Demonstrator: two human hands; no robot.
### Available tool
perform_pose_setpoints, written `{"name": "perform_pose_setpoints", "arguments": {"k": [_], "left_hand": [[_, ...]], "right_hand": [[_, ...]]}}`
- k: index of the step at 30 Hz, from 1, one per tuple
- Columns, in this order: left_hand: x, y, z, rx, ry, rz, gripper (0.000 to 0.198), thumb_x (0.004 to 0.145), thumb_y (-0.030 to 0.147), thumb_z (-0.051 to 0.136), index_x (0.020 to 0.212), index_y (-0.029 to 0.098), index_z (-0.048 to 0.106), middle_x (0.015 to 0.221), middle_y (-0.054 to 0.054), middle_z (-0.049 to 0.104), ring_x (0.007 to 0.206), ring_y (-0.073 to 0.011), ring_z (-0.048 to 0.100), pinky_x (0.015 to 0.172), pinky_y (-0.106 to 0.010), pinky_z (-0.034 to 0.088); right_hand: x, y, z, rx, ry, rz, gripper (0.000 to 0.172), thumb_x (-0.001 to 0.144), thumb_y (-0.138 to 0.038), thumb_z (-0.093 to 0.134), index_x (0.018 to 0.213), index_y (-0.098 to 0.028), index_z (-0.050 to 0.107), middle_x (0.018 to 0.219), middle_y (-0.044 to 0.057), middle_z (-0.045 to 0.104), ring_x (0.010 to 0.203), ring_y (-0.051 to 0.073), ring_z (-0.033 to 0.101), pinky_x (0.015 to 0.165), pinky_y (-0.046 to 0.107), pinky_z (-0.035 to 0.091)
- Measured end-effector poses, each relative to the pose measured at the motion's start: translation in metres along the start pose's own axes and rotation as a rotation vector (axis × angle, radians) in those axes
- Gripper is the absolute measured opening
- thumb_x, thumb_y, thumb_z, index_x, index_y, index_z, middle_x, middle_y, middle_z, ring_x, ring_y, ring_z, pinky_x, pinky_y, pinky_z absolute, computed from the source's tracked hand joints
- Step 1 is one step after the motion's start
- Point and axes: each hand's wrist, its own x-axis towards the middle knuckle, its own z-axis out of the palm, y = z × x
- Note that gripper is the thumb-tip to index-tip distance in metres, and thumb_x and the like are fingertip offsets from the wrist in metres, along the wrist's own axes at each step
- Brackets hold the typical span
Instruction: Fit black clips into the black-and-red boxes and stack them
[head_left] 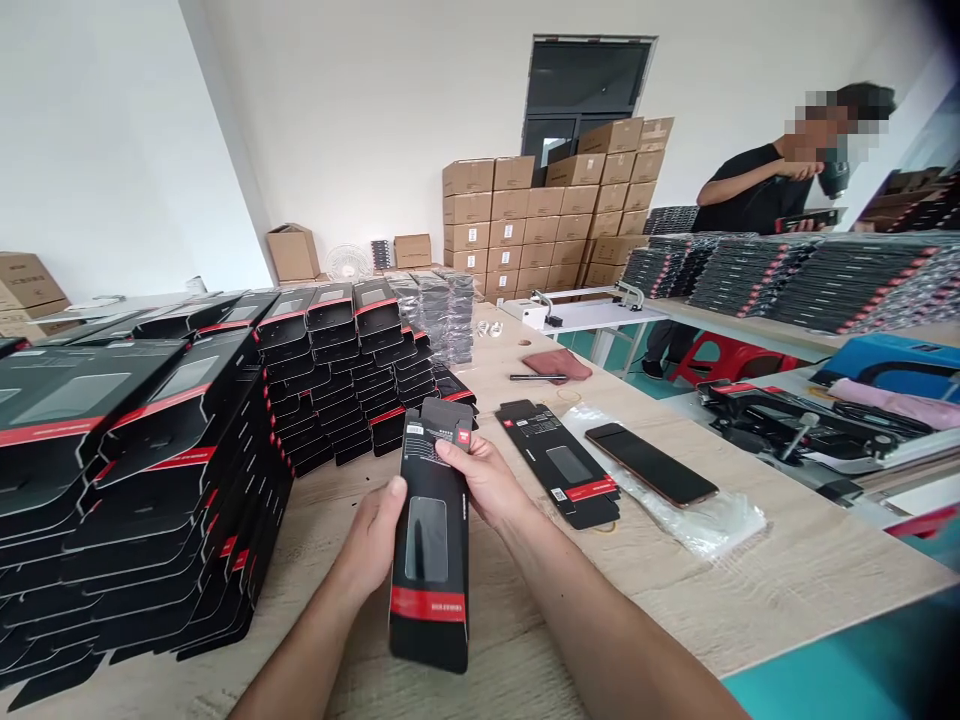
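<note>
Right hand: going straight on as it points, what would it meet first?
The right hand meets first the black cardboard box with a red band it already holds, fingers against it.

**Left hand [371, 540] and right hand [480, 480] holding a black cardboard box with a red band [431, 545]**
The box is hanging over a pale wooden worktop [750, 590] beside tall stacks of matching black boxes [150, 470]; a flat black-and-red cardboard box [559, 465] is lying near the right hand, next to a dark smartphone [651, 463] resting on a clear plastic bag [712, 525].
</note>
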Motion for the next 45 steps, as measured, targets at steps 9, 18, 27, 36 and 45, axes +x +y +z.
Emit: {"name": "perform_pose_setpoints", "arguments": {"k": [9,18,27,36,45], "left_hand": [[0.017,-0.001,-0.025,-0.215,0.234,-0.094,0.036,0.071,0.046,0.068,0.089,0.015,0.07,0.065,-0.003,0.068,0.05,-0.0156,0.057,0.051,-0.027,0.046],[0.02,-0.002,-0.029,0.154,0.348,0.023,0.07,0.073,0.043,0.07,0.134,0.02,0.045,0.062,0.003,0.064,0.061,-0.0162,0.061,0.058,-0.026,0.048],[0.021,-0.006,-0.023,-0.037,0.212,0.076,0.043,0.075,0.044,0.066,0.11,0.02,0.06,0.085,-0.002,0.068,0.074,-0.0164,0.063,0.067,-0.026,0.049],[0.015,0.004,-0.019,-0.092,0.038,0.077,0.029,0.076,0.036,0.064,0.099,0.019,0.063,0.089,-0.002,0.066,0.073,-0.014,0.059,0.066,-0.023,0.045],[0.014,-0.003,-0.022,-0.036,-0.065,0.052,0.03,0.079,0.034,0.061,0.105,0.019,0.061,0.088,-0.002,0.062,0.072,-0.0133,0.055,0.064,-0.023,0.042]], "right_hand": [[-0.015,0.005,0.008,-0.139,-0.325,0.168,0.038,0.068,-0.04,0.076,0.096,-0.016,0.067,0.089,0.003,0.07,0.082,0.018,0.064,0.079,0.034,0.05],[-0.003,0.011,-0.006,-0.386,-0.059,0.024,0.061,0.075,-0.042,0.07,0.127,-0.022,0.046,0.08,0.0,0.062,0.067,0.012,0.057,0.059,0.025,0.045],[-0.002,0.012,0.0,-0.328,-0.082,0.024,0.022,0.078,-0.039,0.062,0.091,-0.021,0.062,0.062,-0.004,0.054,0.053,0.011,0.049,0.05,0.024,0.039],[0.005,0.011,-0.009,-0.331,0.045,-0.058,0.033,0.071,-0.04,0.07,0.096,-0.019,0.068,0.078,0.001,0.066,0.065,0.013,0.055,0.059,0.026,0.043],[0.002,0.007,-0.016,-0.192,-0.031,0.028,0.027,0.069,-0.041,0.074,0.068,-0.016,0.064,0.068,0.0,0.065,0.063,0.012,0.057,0.066,0.027,0.044]]}}
